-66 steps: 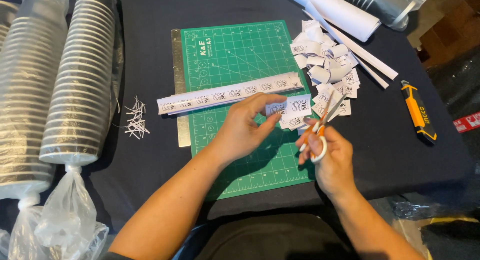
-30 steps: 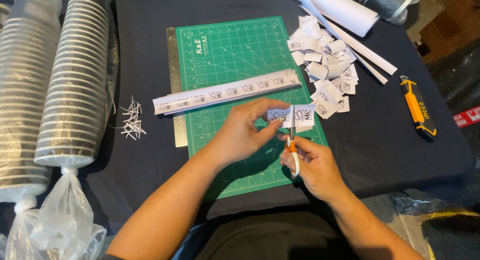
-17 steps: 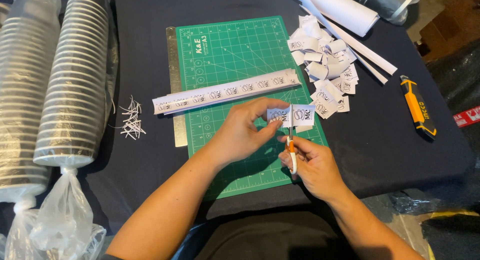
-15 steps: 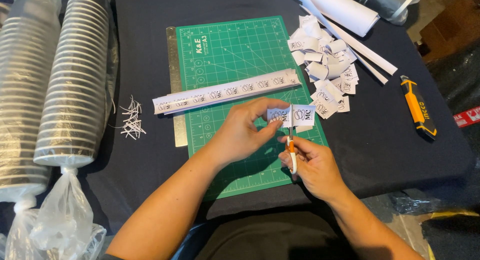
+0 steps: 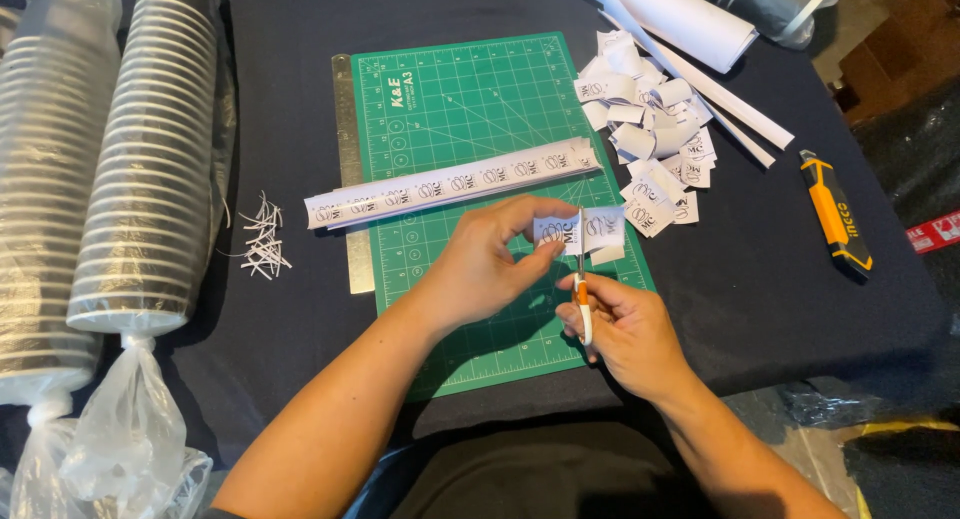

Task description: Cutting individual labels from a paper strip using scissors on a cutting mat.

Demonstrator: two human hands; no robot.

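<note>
My left hand [image 5: 488,262] pinches a short stack of printed white paper strip [image 5: 578,230] above the green cutting mat [image 5: 470,109]. My right hand [image 5: 628,331] grips orange-handled scissors [image 5: 582,279], blades pointing up and cutting into the strip between the printed marks. A long stack of printed paper strips [image 5: 450,183] lies slantwise across the mat, just beyond my left hand. A heap of small cut paper labels [image 5: 650,139] sits at the mat's right edge.
A steel ruler [image 5: 351,179] lies along the mat's left edge, with thin paper offcuts [image 5: 262,239] beside it. Two bagged stacks of paper cups [image 5: 150,169] lie at the left. A yellow utility knife [image 5: 835,217] and rolled white paper [image 5: 690,19] lie at the right.
My right hand brought the scissors from beside the label heap to the strip and turned them upright. Since then both hands have stayed nearly still.
</note>
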